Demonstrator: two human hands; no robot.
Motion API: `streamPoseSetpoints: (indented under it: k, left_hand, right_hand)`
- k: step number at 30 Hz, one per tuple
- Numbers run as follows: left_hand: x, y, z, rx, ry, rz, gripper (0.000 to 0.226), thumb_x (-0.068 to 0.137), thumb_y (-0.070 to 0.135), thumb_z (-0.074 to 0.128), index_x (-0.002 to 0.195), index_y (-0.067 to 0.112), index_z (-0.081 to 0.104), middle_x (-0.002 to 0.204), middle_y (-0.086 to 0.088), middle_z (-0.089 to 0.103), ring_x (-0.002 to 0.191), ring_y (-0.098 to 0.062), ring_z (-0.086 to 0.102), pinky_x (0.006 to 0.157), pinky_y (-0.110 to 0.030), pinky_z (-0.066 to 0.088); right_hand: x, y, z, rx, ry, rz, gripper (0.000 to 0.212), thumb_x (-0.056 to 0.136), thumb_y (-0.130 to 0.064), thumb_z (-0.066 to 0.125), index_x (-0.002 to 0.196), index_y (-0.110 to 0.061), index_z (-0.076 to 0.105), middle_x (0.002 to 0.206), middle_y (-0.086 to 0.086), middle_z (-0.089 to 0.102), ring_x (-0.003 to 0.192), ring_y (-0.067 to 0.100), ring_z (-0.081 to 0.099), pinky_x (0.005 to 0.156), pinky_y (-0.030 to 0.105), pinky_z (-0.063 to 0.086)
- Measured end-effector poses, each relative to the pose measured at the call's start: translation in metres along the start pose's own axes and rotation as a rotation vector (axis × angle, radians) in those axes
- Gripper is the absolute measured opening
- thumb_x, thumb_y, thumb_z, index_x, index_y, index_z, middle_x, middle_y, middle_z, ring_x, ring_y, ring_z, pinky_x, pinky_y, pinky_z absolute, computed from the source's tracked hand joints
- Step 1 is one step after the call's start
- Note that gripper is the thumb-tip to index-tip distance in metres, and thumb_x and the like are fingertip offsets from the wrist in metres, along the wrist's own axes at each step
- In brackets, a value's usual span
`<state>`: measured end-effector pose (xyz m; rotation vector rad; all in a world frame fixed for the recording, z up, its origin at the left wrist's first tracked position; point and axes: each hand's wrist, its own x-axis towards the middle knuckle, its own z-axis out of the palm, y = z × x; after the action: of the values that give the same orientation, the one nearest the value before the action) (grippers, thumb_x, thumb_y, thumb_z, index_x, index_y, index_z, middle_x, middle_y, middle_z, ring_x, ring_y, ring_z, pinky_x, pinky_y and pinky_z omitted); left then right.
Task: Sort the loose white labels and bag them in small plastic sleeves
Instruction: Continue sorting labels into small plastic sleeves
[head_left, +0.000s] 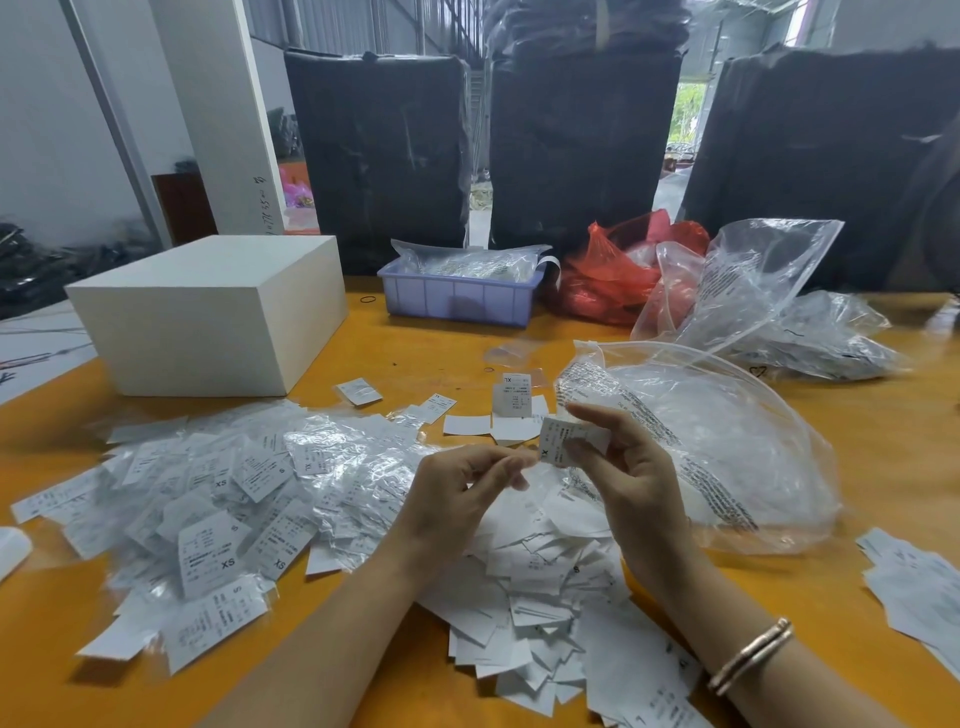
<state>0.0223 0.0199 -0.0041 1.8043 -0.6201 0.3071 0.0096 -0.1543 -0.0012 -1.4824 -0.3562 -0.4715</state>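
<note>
Nearest the front edge of the orange worktop (810, 582), a heap of loose white labels (540, 597) lies between the two forearms, spilling toward the front. The right wrist carries a metal bangle (750, 656). Above the heap, the right hand (631, 478) pinches a small label in a clear sleeve (563, 440) between thumb and fingertips, its other fingers loosely curled. The left hand (462, 483) sits just beside it, fingers curled with thumb and forefinger close together near the sleeve's lower edge; whether they actually grip it cannot be told. To the left, a wide spread of bagged labels (208, 519), marked XS and S, covers the worktop toward its left edge. More white labels (914, 587) lie at the right edge. Behind the right hand rests a large clear plastic bag (727, 441) with printed text. A few single labels (511, 400) lie past the hands, mid-worktop. Farther back stand a white box (208, 312) at the left, a lilac plastic bin (457, 299) near the rear edge, a red plastic bag (613, 275), and more crumpled clear bags (779, 312) at the rear right.
</note>
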Motion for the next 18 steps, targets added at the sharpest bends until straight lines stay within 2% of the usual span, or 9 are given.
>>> streamPoseSetpoints:
  k: [5, 7, 10, 14, 16, 18]
  left_hand:
    - [0.001, -0.0003, 0.0003, 0.018, 0.02, -0.013, 0.013, 0.083, 0.036, 0.057, 0.08, 0.03, 0.069, 0.078, 0.006, 0.07, 0.079, -0.011, 0.067, 0.072, -0.041, 0.055]
    - [0.0011, -0.0009, -0.0001, 0.026, 0.018, -0.013, 0.013, 0.083, 0.036, 0.058, 0.079, 0.03, 0.068, 0.078, 0.009, 0.07, 0.078, -0.009, 0.066, 0.068, -0.033, 0.055]
    - [0.0013, -0.0012, 0.0003, 0.006, 0.017, -0.019, 0.017, 0.08, 0.033, 0.063, 0.087, 0.02, 0.071, 0.08, 0.013, 0.069, 0.076, -0.002, 0.066, 0.065, -0.016, 0.05]
    - [0.0011, -0.0024, 0.0019, -0.005, 0.023, -0.03, 0.009, 0.078, 0.027, 0.069, 0.087, 0.025, 0.069, 0.082, 0.016, 0.07, 0.083, -0.001, 0.067, 0.072, -0.014, 0.051]
    - [0.0015, -0.003, 0.0014, -0.016, 0.038, -0.032, 0.008, 0.08, 0.024, 0.07, 0.087, 0.023, 0.068, 0.083, 0.013, 0.071, 0.084, -0.003, 0.067, 0.074, -0.017, 0.053]
    - [0.0023, -0.0026, 0.0001, -0.043, 0.078, -0.041, 0.011, 0.078, 0.028, 0.068, 0.087, 0.023, 0.068, 0.085, 0.013, 0.071, 0.084, -0.004, 0.067, 0.075, -0.021, 0.054]
  right_hand:
    - [-0.0011, 0.0004, 0.0003, -0.048, -0.098, -0.005, 0.04, 0.086, 0.006, 0.059, 0.102, -0.03, 0.066, 0.087, -0.001, 0.066, 0.079, 0.011, 0.062, 0.068, 0.021, 0.053]
    - [-0.0017, 0.0001, -0.0003, -0.094, -0.14, -0.012, 0.043, 0.086, 0.011, 0.056, 0.103, -0.027, 0.065, 0.086, -0.008, 0.066, 0.078, 0.006, 0.06, 0.066, 0.019, 0.05]
    - [-0.0031, -0.0012, 0.001, -0.24, -0.212, -0.044, 0.047, 0.085, 0.013, 0.054, 0.107, -0.027, 0.063, 0.086, -0.012, 0.067, 0.079, 0.004, 0.061, 0.067, 0.019, 0.049]
    - [-0.0036, -0.0013, 0.0057, -0.45, -0.321, -0.139, 0.05, 0.087, 0.004, 0.055, 0.117, -0.036, 0.052, 0.089, -0.015, 0.064, 0.079, 0.002, 0.06, 0.072, 0.019, 0.046]
    - [-0.0038, 0.0005, 0.0073, -0.436, -0.284, -0.096, 0.048, 0.09, -0.004, 0.053, 0.122, -0.039, 0.046, 0.086, -0.009, 0.061, 0.075, 0.006, 0.057, 0.071, 0.025, 0.047]
    - [-0.0026, 0.0012, 0.0061, -0.324, -0.174, -0.01, 0.041, 0.093, -0.007, 0.05, 0.119, -0.038, 0.046, 0.086, -0.002, 0.059, 0.069, 0.01, 0.055, 0.067, 0.028, 0.049]
